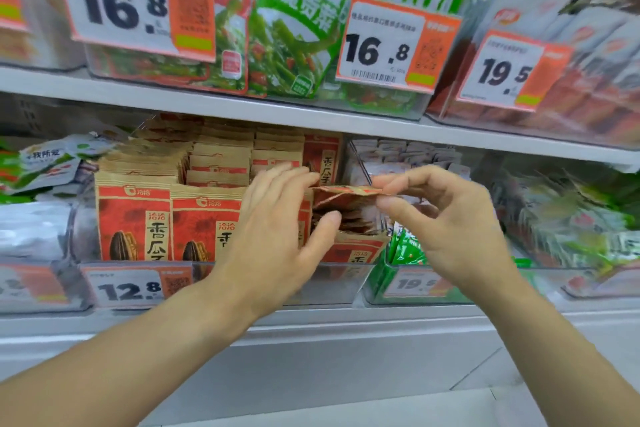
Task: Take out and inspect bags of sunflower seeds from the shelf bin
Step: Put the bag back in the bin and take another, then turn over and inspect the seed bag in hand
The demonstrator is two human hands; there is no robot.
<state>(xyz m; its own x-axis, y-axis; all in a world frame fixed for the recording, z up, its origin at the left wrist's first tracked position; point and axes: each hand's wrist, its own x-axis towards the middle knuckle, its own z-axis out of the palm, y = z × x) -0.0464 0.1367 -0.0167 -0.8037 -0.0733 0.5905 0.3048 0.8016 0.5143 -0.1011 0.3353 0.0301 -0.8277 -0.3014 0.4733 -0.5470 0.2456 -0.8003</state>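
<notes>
A: While the left hand (277, 218) lies across the front of the shelf bin (242, 284), what are its fingers doing?

B: They are long and nearly straight, reaching toward 1 o'clock over the packs. The thumb bends in at 4 o'clock of the palm and touches the bag of sunflower seeds (343, 196) from below. It looks like a loose hold, fingers above, thumb under; how firmly it presses I cannot tell.

A: And the right hand (446, 218)?

B: Its index finger and thumb are pinched on the bag's top edge, at 3 o'clock of the bag. The other fingers curl loosely behind.

A: Where does the bag sit?

B: Between the 2 hands, raised above the right end of the bin, tipped nearly flat so its crimped top seam faces the camera. It is kraft-brown paper with a red printed panel, creased and a little crumpled.

A: The rest of the bin?

B: A clear plastic trough holding rows of flat upright seed packs (133, 218) of the same brown and red, each showing a dark striped seed. At 7 o'clock of the left hand, a price tag (130, 288) on the bin front reads 12.8. At 12 o'clock, on the shelf above, glossy green packets (298, 28) stand behind a tag (391, 45) marked 16.8.
</notes>
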